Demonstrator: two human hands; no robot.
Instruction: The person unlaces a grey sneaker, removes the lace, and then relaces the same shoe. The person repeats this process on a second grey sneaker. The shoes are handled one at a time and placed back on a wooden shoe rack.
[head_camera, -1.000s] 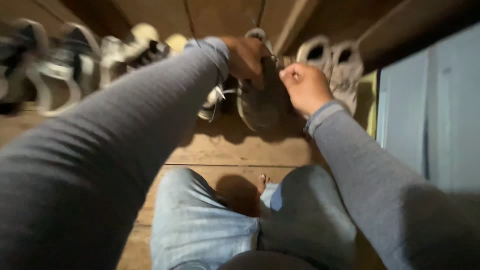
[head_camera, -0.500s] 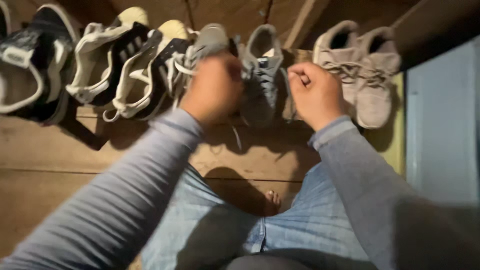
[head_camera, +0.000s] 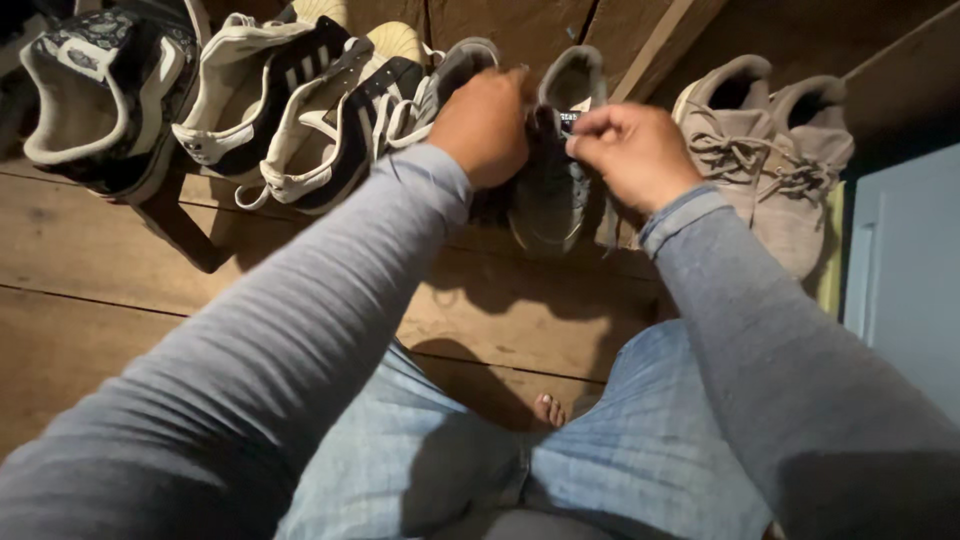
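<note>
Head view: person crouched over a row of shoes on a wooden floor (head_camera: 150, 300).
Left hand (head_camera: 485, 125): curled shut over the top of a dark grey sneaker (head_camera: 555, 190), knuckles up; what the fingers pinch is covered by the hand itself.
Right hand (head_camera: 630, 150): closed in a pinch just beside the shoe's tongue, apparently on a lace end; the lace itself is too thin and dark to confirm.
Sneaker position: directly beneath and between both hands, toe toward the person, heel against the wall.
Step judged: working the laces. Keep both pinches close to the eyelets, pull evenly, and steady the shoe against the floor.
Outside the grip: black-and-white sneakers (head_camera: 310, 110) beyond the left hand; tan pair (head_camera: 770, 160) beyond the right.
Hidden: lace state, the sneaker's mate behind the left hand, far-left shoe cut off.
</note>
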